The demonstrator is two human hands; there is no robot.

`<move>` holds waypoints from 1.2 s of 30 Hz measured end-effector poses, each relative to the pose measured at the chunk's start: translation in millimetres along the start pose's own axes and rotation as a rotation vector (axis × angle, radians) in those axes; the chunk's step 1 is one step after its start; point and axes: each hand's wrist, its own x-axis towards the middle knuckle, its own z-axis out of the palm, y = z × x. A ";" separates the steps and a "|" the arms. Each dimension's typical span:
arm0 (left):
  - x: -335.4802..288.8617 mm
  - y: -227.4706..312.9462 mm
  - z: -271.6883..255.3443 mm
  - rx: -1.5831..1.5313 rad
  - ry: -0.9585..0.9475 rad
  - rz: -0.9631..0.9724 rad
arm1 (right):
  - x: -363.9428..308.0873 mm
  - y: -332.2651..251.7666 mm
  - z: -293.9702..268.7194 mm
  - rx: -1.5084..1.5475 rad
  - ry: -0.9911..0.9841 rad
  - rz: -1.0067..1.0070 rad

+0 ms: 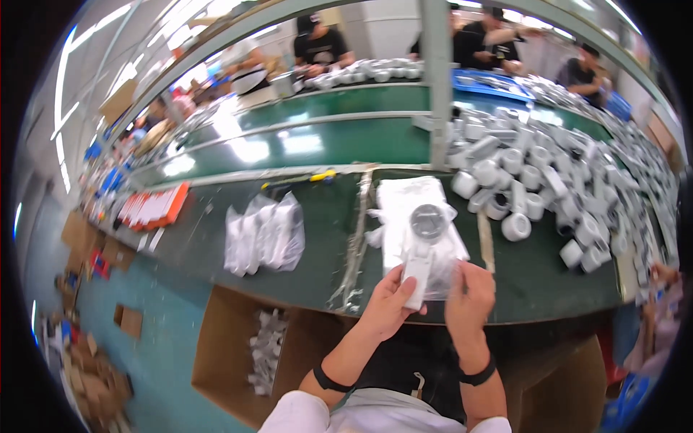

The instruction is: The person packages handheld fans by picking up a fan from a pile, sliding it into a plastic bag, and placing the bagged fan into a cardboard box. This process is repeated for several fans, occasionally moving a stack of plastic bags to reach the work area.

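My left hand [390, 307] is closed around the white handle [418, 278] of a handheld device with a round grey head [428, 221]. The head points away from me, above a pile of white plastic bags [404, 193]. My right hand [471, 297] is just right of the handle, fingers curled together beside a sheet of clear plastic film [439, 283]. What those fingers grip, if anything, is hidden. Left of the bags lies a group of white devices wrapped in clear plastic [264, 234].
A large heap of grey-white devices [538, 166] covers the bench's right side. An orange-and-white stack [155, 205] and a yellow-and-black tool [303, 179] lie to the left. Below stands an open carton [224, 346] with white parts. A metal post [436, 86] rises ahead; co-workers sit beyond the green belt.
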 end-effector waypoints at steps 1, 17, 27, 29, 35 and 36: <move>-0.1 2.4 -1.0 -0.025 0.054 0.049 | -6.5 5.6 0.9 0.068 -0.019 -0.033; -1.3 114.3 -171.9 1.725 0.912 0.605 | -52.7 43.0 14.2 0.296 -0.439 0.190; -8.2 114.3 -150.2 1.989 0.935 0.555 | -79.5 78.5 9.3 0.207 -0.385 0.123; -22.2 121.1 -138.6 1.972 0.994 0.699 | -68.5 49.5 -2.8 0.172 -0.397 0.015; -43.2 96.9 -117.5 1.704 0.654 0.823 | -63.6 35.5 5.3 0.165 -0.421 0.042; -38.5 87.2 -112.7 1.623 0.537 0.817 | -64.4 38.6 5.7 0.226 -0.421 0.107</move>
